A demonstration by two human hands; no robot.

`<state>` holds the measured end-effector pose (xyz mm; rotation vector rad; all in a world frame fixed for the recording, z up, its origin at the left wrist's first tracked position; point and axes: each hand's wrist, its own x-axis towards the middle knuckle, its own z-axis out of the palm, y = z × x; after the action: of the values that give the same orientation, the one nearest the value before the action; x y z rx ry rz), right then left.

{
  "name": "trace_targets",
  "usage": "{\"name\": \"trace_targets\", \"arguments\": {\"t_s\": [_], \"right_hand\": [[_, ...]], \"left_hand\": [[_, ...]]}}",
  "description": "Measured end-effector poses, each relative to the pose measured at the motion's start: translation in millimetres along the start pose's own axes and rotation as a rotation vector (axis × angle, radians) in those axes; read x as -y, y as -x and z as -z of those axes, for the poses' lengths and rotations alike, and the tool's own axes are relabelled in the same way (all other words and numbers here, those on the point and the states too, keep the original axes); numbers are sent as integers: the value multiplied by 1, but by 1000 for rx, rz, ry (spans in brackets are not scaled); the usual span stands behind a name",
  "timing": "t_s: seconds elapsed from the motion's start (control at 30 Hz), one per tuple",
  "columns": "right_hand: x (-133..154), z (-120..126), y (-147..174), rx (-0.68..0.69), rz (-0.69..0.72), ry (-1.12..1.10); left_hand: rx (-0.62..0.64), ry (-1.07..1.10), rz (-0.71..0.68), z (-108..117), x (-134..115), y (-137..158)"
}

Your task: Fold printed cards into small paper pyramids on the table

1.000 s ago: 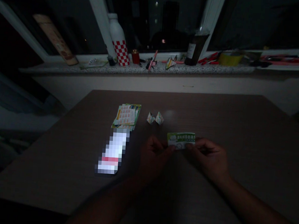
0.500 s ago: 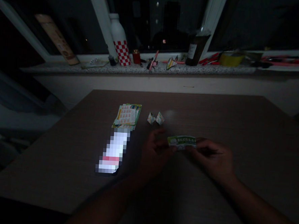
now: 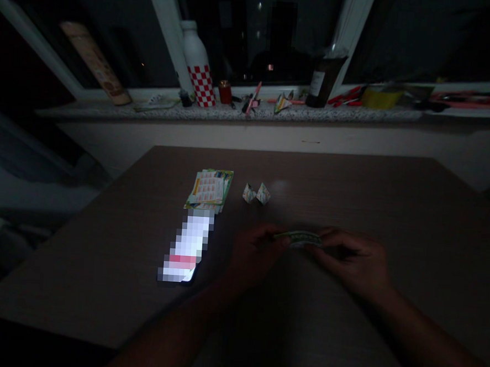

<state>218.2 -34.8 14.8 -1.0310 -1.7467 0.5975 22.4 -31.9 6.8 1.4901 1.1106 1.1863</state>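
A small green and white printed piece of paper (image 3: 302,238) is held up over the table between both hands. Its left end is pinched in my left hand (image 3: 257,251), thumb on the near side. My right hand (image 3: 354,259) grips the opposite end between thumb and fingers. The paper is tipped so that only a thin, slightly bowed strip of its face shows. Beyond my left hand stand two small pointed folded-paper pieces (image 3: 256,193), side by side. Whether the held paper is folded in layers I cannot tell in the dim light.
To the left lies a stack of printed leaflets (image 3: 209,188), with a lit phone (image 3: 187,246) just in front. On the granite windowsill (image 3: 232,114) stand a red-checked white bottle (image 3: 200,70), a dark pouch (image 3: 321,80), a tall tube (image 3: 95,63) and a yellow item (image 3: 381,97).
The paper has tipped, so its printed face now appears as a narrow curved strip. My left fingers, raised before, have come down onto its edge.
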Motion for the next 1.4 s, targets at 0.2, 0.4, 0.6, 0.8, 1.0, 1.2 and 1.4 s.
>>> {"name": "trace_targets", "arguments": {"t_s": [0.2,0.4,0.6,0.8,1.0,1.2,1.4], "right_hand": [[3,1,-2,-123,-165,-21],[5,-6,-6,-158,-364,-312],[1,-6,-4,-143,-403,-318],[-4,-3,-1,-124,-382,-242],[-2,-1,1,-111,-374,-231],[0,-1,-2,-130,-386,-280],[0,0,-4,-111,-374,-243]], "left_hand": [[86,-112,-2,3,-6,-2],[118,-9,66,0,0,-3],[108,25,118,0,2,-3],[128,-81,102,2,0,-2],[117,-102,96,2,-2,-2],[123,-15,142,0,1,-1],[117,93,217,-2,2,-2]]}}
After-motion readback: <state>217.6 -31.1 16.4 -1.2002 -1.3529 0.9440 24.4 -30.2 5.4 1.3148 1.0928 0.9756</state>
